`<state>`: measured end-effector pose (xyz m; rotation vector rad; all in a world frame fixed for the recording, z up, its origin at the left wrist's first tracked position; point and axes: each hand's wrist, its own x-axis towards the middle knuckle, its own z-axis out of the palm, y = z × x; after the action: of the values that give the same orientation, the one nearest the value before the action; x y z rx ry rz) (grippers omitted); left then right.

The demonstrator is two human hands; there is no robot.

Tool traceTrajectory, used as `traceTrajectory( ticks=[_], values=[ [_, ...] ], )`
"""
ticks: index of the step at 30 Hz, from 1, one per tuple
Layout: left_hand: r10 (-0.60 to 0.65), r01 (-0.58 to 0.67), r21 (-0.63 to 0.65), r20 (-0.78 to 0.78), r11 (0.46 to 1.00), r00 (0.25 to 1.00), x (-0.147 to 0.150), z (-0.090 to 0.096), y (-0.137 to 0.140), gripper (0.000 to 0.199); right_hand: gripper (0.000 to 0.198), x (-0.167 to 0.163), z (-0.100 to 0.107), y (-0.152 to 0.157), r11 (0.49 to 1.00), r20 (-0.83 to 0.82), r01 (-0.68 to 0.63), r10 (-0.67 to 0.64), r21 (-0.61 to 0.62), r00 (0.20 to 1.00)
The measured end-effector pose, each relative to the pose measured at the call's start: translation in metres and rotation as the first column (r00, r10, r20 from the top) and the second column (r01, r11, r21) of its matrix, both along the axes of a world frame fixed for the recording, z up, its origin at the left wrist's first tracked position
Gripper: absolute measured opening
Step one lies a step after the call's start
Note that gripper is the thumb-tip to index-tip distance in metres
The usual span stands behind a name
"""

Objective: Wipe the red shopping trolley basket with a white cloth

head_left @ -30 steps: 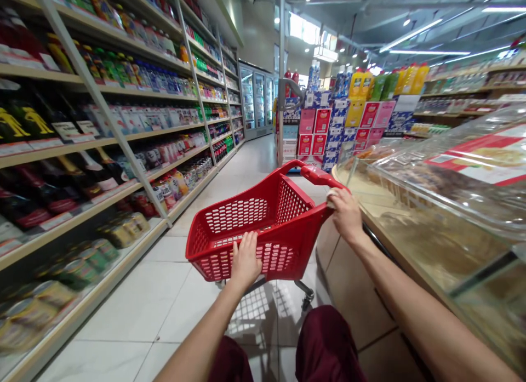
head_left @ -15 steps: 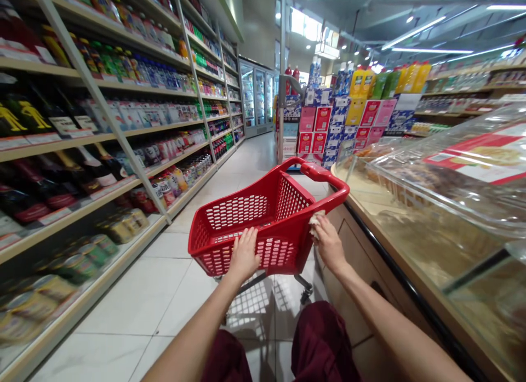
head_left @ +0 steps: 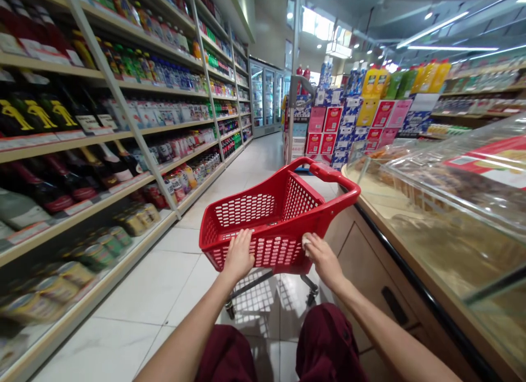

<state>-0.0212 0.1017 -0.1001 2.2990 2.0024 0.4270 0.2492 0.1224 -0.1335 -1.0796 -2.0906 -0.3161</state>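
A red plastic shopping cart (head_left: 316, 217) with perforated sides stands crosswise in front of me on dark metal legs with casters. My left hand (head_left: 239, 256) grips the cart's near top rim, with its fingers laid over the edge. Against the near side panel, below the handle end, my right hand (head_left: 326, 261) presses a crumpled whitish cloth (head_left: 306, 243). The fingers are closed around this cloth, and most of it is hidden by them. Inside the basket, the upright perforated flap (head_left: 302, 198) stands near the handle.
Shelves (head_left: 172, 165) of bottles and cans line the left. Close on the right stands a wooden counter (head_left: 361, 256) with a black edge and clear food covers (head_left: 456, 179). Stacked drink cartons (head_left: 329, 143) and glass-door fridges (head_left: 267, 94) are farther ahead. Pale tiles (head_left: 181, 300) cover the floor.
My right hand has moved the cloth down and left, from just under the handle rail to the side panel. My left hand stays on the rim. The view has shifted slightly left.
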Motion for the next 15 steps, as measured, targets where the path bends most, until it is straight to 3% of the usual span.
traceTrajectory(
  ticks=[4,7,10,12,15],
  values=[
    [0.014,-0.014,0.029,0.002,0.999,1.000,-0.004,-0.004,-0.005,0.064,0.034,-0.010,0.021,0.010,0.988,-0.165,0.105,-0.085,0.116,0.983],
    [0.080,-0.081,0.050,0.014,0.995,0.997,-0.008,-0.007,-0.010,0.065,0.032,-0.015,0.007,0.009,0.998,-0.056,0.049,-0.046,0.039,0.997],
    [0.028,-0.028,0.026,0.011,0.999,1.000,-0.014,-0.007,-0.014,0.066,0.029,-0.025,-0.018,-0.005,0.994,0.104,-0.048,0.058,-0.100,0.993],
    [-0.008,0.008,0.019,-0.005,1.000,1.000,-0.023,-0.005,-0.015,0.064,0.029,-0.035,-0.019,-0.010,0.995,0.089,-0.059,0.067,-0.086,0.994],
    [0.132,-0.131,0.035,-0.016,0.991,0.991,-0.043,-0.004,-0.017,0.061,0.031,-0.053,-0.002,-0.005,0.998,-0.017,-0.054,0.054,0.021,0.998]
  ],
)
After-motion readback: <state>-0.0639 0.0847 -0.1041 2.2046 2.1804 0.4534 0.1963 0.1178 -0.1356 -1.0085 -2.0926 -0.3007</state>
